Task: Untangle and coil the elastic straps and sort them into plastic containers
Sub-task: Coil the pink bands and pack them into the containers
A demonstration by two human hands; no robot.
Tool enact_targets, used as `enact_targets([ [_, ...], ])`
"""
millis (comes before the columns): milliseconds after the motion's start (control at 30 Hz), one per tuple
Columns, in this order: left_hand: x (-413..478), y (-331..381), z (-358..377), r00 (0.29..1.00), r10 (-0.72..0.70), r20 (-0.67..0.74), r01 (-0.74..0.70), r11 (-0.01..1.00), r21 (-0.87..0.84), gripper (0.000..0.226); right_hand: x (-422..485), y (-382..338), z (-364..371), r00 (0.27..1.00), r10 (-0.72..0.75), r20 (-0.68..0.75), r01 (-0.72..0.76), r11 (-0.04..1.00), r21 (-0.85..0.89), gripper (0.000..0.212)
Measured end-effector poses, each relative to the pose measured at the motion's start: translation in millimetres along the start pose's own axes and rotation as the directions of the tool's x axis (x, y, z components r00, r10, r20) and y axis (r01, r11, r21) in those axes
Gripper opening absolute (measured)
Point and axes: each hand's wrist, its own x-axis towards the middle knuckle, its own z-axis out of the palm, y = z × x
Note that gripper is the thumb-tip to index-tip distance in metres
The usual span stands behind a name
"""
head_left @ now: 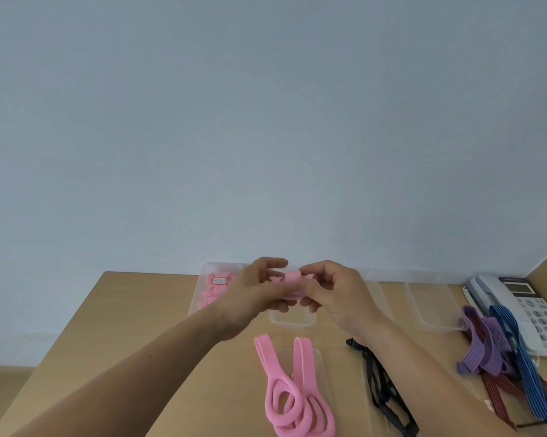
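A plain pale wall backs the wooden table point(133, 326). Above it, the left hand point(253, 294) and right hand point(341, 294) hold a small pink strap coil point(292, 283) between them, each grip pinching one side, apparently to stop its turns springing loose. The coil hangs near the clear container point(206, 267) already holding pink straps, its likely destination; a loose pink strap point(281, 395), a black strap point(382, 392) and a purple, red and blue tangle point(486, 348) await on the table.

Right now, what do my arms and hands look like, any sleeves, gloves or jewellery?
The left hand and right hand are bare: no gloves, rings or watch visible. Both forearms are uncovered to the picture's edge, with no sleeves in view.
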Motion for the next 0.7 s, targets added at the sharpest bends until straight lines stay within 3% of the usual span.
enact_targets([
  [200,3.7,-5.3,-20.2,0.998,-0.064,0.014,0.065,0.993,-0.097,0.022,3.7,5.4,16.1,0.999,-0.036,-0.003,0.036,0.999,-0.036,0.016],
  [300,5.6,-9.2,-28.3,0.992,-0.119,0.034,0.122,0.986,-0.117,0.016,4.6,10.4,27.6,0.996,-0.091,-0.02,0.084,0.97,-0.23,0.014],
  [433,9.2,-14.7,-41.3,0.977,-0.211,0.045,0.215,0.962,-0.169,0.026,5.8,15.8,38.2,0.926,-0.374,0.06,0.321,0.693,-0.645,0.015],
  [567,11.8,-20.1,-52.9,0.954,-0.283,0.096,0.296,0.941,-0.167,0.026,5.0,23.6,46.8,0.81,-0.545,0.215,0.483,0.413,-0.772,0.022],
  [633,14.5,-25.8,-54.0,0.944,-0.32,0.087,0.33,0.928,-0.171,0.026,2.9,28.1,50.2,0.782,-0.551,0.29,0.547,0.386,-0.743,0.022],
  [700,17.7,-32.8,-53.3,0.939,-0.336,0.072,0.344,0.923,-0.172,0.022,1.1,33.9,51.0,0.816,-0.486,0.314,0.535,0.426,-0.729,0.028],
])
